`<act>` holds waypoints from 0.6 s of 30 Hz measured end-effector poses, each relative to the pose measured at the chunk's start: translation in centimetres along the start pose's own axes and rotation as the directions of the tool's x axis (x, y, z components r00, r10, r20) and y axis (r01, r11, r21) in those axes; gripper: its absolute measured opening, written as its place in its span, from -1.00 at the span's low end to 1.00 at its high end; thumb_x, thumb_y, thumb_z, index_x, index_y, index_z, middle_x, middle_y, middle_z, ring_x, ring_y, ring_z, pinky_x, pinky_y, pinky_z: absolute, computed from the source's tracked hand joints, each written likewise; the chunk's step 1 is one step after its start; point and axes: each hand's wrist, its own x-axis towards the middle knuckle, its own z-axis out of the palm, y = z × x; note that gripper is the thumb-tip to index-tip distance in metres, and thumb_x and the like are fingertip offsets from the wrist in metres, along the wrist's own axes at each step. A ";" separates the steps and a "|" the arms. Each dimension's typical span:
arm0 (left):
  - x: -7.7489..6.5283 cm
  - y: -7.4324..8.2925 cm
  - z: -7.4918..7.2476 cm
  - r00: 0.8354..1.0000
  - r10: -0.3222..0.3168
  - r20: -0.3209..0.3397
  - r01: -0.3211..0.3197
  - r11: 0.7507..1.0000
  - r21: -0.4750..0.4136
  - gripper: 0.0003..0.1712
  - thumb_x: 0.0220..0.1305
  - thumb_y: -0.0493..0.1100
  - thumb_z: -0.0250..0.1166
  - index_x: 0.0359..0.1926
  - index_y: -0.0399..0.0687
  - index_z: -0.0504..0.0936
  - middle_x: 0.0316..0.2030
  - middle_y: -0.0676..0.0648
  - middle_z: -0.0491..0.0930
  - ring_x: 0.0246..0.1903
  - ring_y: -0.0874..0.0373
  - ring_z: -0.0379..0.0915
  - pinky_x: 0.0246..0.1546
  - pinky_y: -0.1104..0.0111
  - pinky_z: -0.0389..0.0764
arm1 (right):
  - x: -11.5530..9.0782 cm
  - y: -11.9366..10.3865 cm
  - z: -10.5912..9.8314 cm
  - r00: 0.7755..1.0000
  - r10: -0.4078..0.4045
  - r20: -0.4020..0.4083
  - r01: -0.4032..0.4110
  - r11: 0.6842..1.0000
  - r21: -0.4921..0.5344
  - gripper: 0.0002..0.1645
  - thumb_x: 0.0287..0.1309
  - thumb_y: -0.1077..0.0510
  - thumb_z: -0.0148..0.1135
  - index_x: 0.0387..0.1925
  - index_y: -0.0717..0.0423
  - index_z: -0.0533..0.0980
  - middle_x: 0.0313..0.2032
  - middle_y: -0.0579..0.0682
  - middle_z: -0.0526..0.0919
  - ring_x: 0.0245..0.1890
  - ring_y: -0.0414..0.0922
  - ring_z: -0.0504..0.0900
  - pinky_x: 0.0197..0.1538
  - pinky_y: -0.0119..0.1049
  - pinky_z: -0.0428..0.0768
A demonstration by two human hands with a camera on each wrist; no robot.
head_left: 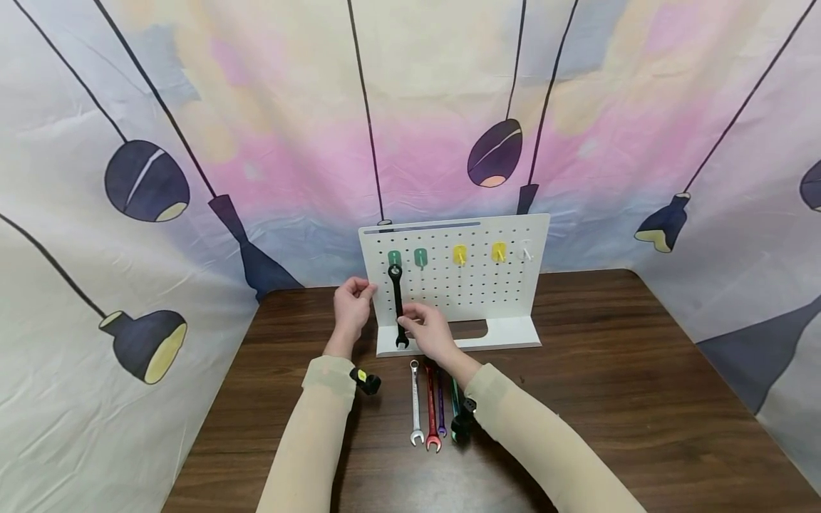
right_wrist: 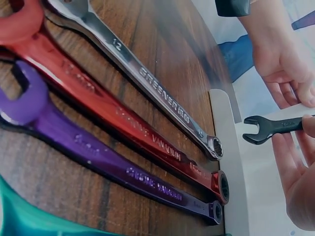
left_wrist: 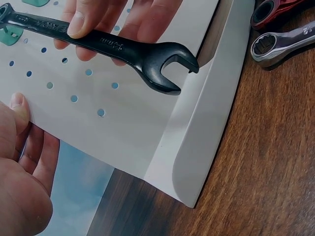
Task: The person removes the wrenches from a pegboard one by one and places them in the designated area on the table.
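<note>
A black combination wrench (head_left: 398, 293) hangs upright in front of a white pegboard (head_left: 477, 303), its ring end at the leftmost green hook (head_left: 394, 255). My right hand (head_left: 431, 331) pinches the wrench's shaft, with the thumb in front and fingers behind, as the left wrist view shows. The open jaw of the wrench (left_wrist: 160, 64) points down toward the board's base. At the board's left edge, my left hand (head_left: 351, 311) grips the panel, thumb (left_wrist: 18, 105) on the front face and fingers behind.
Silver (head_left: 415, 402), red (head_left: 431, 410) and purple (head_left: 441, 406) wrenches lie side by side on the brown table (head_left: 596, 370) before the board. A green wrench (head_left: 455, 399) lies partly under my right wrist. Another green hook (head_left: 420, 257), two yellow hooks (head_left: 499, 251) and a whitish hook (head_left: 526, 249) line the board.
</note>
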 end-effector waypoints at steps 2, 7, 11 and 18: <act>0.0 0.0 0.0 1.000 0.006 0.001 -0.006 1.000 0.001 -0.87 0.45 -0.33 0.42 -0.28 -0.25 0.64 -0.39 0.00 0.62 -0.40 0.19 0.50 -0.40 0.46 0.51 | -0.1 0.0 0.1 1.000 0.001 -0.001 -0.001 1.000 0.010 -0.70 0.50 0.25 0.32 0.16 0.28 0.65 -0.09 0.12 0.74 -0.11 -0.01 0.75 -0.06 -0.26 0.76; 0.0 0.0 0.0 1.000 0.009 -0.003 -0.009 1.000 -0.003 -0.86 0.45 -0.33 0.41 -0.29 -0.26 0.64 -0.41 0.01 0.62 -0.41 0.18 0.49 -0.43 0.46 0.49 | -0.1 0.3 0.1 1.000 0.002 -0.002 -0.002 0.999 0.035 -0.69 0.49 0.25 0.33 0.16 0.29 0.66 -0.10 0.14 0.74 -0.10 0.02 0.76 -0.05 -0.21 0.77; 0.0 0.0 0.1 1.000 0.012 -0.001 -0.012 1.000 -0.007 -0.86 0.45 -0.33 0.41 -0.29 -0.28 0.64 -0.41 0.01 0.62 -0.39 0.11 0.49 -0.43 0.47 0.49 | -0.3 0.3 -0.1 1.000 0.000 0.005 0.000 0.999 0.044 -0.69 0.49 0.25 0.32 0.17 0.30 0.65 -0.10 0.14 0.74 -0.11 0.01 0.75 -0.05 -0.18 0.77; -0.1 0.1 0.1 1.000 0.009 -0.001 -0.009 1.000 0.001 -0.87 0.45 -0.34 0.41 -0.28 -0.28 0.64 -0.41 0.00 0.63 -0.31 -0.16 0.53 -0.44 0.46 0.49 | -0.4 -0.1 -0.3 1.000 0.006 0.015 -0.007 0.999 0.041 -0.67 0.51 0.24 0.31 0.20 0.29 0.64 -0.09 0.12 0.74 -0.13 -0.06 0.74 -0.06 -0.22 0.77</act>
